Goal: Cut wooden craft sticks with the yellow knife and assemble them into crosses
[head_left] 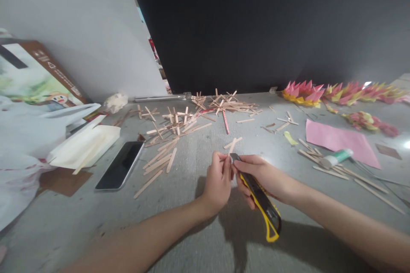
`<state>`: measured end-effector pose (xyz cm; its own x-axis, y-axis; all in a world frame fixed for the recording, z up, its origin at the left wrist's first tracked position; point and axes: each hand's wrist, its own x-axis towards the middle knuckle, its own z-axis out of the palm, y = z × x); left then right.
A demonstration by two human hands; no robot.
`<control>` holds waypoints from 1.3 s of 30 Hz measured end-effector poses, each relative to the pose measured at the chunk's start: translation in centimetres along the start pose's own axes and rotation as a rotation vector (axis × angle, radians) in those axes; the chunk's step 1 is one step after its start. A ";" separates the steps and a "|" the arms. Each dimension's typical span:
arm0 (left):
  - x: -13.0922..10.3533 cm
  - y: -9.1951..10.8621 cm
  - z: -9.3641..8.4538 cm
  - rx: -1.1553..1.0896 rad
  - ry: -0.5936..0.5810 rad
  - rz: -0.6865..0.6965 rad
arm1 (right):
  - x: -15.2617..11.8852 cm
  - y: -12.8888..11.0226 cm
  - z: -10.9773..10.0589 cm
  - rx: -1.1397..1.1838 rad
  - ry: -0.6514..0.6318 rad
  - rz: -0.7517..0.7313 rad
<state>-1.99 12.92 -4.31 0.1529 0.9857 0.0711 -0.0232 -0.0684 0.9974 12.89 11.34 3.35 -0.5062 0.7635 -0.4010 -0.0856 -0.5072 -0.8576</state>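
Note:
My left hand is closed around the near end of a small piece made of crossed wooden sticks, which points away from me. Close against it on the right, my right hand grips a black and yellow utility knife. The knife's tip meets the fingertips of my left hand, and its yellow looped end points down toward me. Whether the blade touches the wood is hidden by the fingers. Beyond my hands lies a pile of wooden sticks, with a red patterned stick at its front.
Loose sticks, a phone, a white tray and a plastic bag lie left. A glue stick, pink paper and folded paper pieces are at right. A black panel stands behind.

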 end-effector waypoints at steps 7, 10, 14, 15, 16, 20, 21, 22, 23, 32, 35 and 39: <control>0.0 0.8 0.1 -0.200 0.030 -0.102 | -0.3 0.5 0.3 0.143 -0.163 -0.036; 0.3 0.9 0.2 -0.137 0.016 -0.082 | 0.0 0.2 -0.1 0.115 -0.044 -0.093; 0.6 1.0 0.0 -0.135 -0.009 -0.081 | 0.8 -0.4 -1.0 0.048 0.181 -0.218; 0.6 1.1 0.0 -0.143 -0.017 -0.084 | 1.1 -0.5 -1.3 0.033 0.243 -0.263; 0.6 1.2 0.0 -0.148 -0.023 -0.087 | 1.4 -0.6 -1.6 0.018 0.306 -0.323; 0.5 1.6 0.0 -0.124 -0.041 -0.094 | 2.4 -0.4 -2.9 -0.109 0.394 -0.398; 0.4 1.7 0.0 -0.123 -0.041 -0.093 | 2.5 -0.2 -3.3 -0.166 0.414 -0.408; 0.4 1.7 0.0 -0.126 -0.041 -0.091 | 2.5 0.0 -3.7 -0.244 0.441 -0.434; 0.4 1.7 0.0 -0.131 -0.042 -0.088 | 2.5 0.2 -4.1 -0.348 0.478 -0.477; 0.7 1.4 -0.1 -0.227 -0.079 -0.065 | 3.5 2.6 -7.8 -1.302 0.324 -1.061; 0.7 1.3 -0.1 -0.230 -0.091 -0.063 | 4.3 3.2 -8.3 -1.371 0.348 -1.094; 0.6 1.2 0.0 -0.233 -0.107 -0.078 | 4.8 3.5 -8.5 -1.425 0.353 -1.122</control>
<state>-1.93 13.47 -3.09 0.2662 0.9639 0.0071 -0.2324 0.0570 0.9709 17.45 16.63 -4.36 -0.5328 0.5962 0.6006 0.5820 0.7734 -0.2514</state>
